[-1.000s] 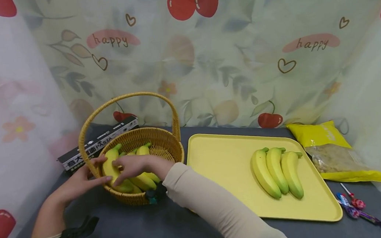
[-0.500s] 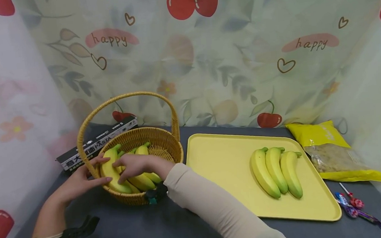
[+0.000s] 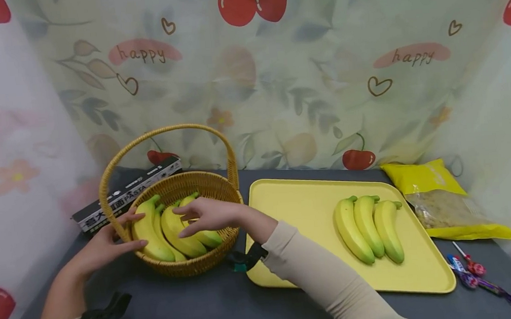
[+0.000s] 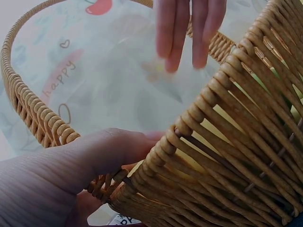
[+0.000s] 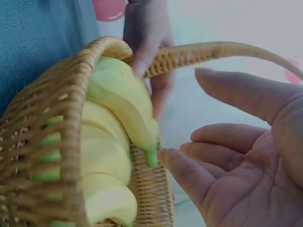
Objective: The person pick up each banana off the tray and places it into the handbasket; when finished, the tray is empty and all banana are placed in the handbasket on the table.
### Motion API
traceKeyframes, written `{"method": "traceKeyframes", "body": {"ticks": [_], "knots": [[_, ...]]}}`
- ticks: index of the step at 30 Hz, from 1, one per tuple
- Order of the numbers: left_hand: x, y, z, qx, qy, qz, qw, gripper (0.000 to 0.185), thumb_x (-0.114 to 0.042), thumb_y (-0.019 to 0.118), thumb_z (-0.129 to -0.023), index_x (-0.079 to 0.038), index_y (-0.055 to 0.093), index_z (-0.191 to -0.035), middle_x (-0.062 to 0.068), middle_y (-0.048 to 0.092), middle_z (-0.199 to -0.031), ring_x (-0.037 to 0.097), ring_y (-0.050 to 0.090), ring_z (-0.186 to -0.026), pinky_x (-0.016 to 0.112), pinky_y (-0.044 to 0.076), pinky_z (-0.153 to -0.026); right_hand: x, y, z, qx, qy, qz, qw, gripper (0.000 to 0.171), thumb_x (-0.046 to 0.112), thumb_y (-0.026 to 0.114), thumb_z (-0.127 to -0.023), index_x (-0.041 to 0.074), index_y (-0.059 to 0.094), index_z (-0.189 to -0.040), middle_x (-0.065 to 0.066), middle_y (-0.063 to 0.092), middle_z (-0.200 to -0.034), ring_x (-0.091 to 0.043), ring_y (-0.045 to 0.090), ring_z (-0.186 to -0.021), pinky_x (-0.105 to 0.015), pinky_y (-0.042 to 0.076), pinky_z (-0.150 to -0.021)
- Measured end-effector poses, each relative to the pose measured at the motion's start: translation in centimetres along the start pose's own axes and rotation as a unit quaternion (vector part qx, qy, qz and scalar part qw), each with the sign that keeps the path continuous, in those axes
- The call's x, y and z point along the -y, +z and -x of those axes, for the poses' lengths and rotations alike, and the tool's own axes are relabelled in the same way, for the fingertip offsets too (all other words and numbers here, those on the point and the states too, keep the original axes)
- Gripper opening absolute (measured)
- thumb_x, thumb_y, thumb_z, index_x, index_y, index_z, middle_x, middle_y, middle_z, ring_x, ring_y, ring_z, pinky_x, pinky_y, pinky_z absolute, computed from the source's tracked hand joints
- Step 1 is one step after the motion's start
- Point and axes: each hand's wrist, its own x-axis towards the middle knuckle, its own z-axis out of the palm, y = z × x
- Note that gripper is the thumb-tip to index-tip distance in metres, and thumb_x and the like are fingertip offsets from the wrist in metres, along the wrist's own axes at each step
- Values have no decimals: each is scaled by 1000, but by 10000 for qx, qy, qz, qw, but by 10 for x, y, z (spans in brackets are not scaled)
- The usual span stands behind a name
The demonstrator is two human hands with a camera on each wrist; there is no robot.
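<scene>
At the table's left stands a wicker basket (image 3: 187,269) with a tall arched handle, holding several yellow bananas (image 3: 149,233) with green tips. My left hand (image 3: 103,249) grips its left rim at the foot of the handle, the thumb hooked over the edge. Over the bananas hovers my right hand (image 3: 217,216), fingers extended and nothing in them. The right wrist view shows that palm (image 5: 246,184) apart from the bananas, which lie side by side against the wicker. Three more bananas (image 3: 367,228) lie in a row on a yellow tray (image 3: 296,226).
Behind the basket leans a black pasta box (image 3: 124,196). A yellow bag with a see-through front (image 3: 441,206) lies beyond the tray's right edge, with wrapped lollipops (image 3: 470,273) in front of it. A patterned curtain (image 3: 278,103) closes off the back.
My right hand has come off the leftmost banana and moved right and slightly up, its fingers now straighter. That banana rests at the basket's left side. My left hand keeps its hold.
</scene>
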Motion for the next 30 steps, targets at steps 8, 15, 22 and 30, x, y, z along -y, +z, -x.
{"method": "traceKeyframes", "body": {"ticks": [8, 15, 22, 30], "knots": [[2, 0, -1, 19, -20, -15, 10000, 67, -29, 64, -88, -8, 34, -144, 23, 4, -155, 47, 19, -136, 8, 37, -77, -8, -9, 40, -402, -152, -563, 9975, 61, 21, 61, -91, 11, 33, -145, 0, 29, -153, -18, 35, -136, -28, 35, -106], [0, 1, -2, 24, -124, -44, 9999, 68, -31, 64, -88, -8, 34, -144, 22, 4, -156, 47, 17, -137, 27, 42, -90, -26, -11, 71, -657, -215, -895, 9936, 68, 21, 61, -91, 12, 25, -147, 0, 20, -155, -19, 30, -139, -33, 31, -109], [0, 2, -2, 17, -92, -21, 10000, 67, -30, 64, -88, -8, 33, -144, 22, 4, -155, 47, 16, -137, 43, 40, -94, -57, -4, 108, -993, 8, -777, 9920, 75, 27, 61, -90, 10, 18, -149, -4, 13, -157, -23, 23, -141, -39, 26, -111], [1, 0, 0, 51, -63, 120, 9999, 68, -30, 64, -88, -7, 32, -144, 21, 1, -156, 48, 11, -138, 17, 41, -85, -91, -1, 154, -1714, 311, -828, 9812, 81, 35, 64, -88, 9, 17, -149, -7, 14, -156, -30, 20, -141, -42, 25, -111]]}}
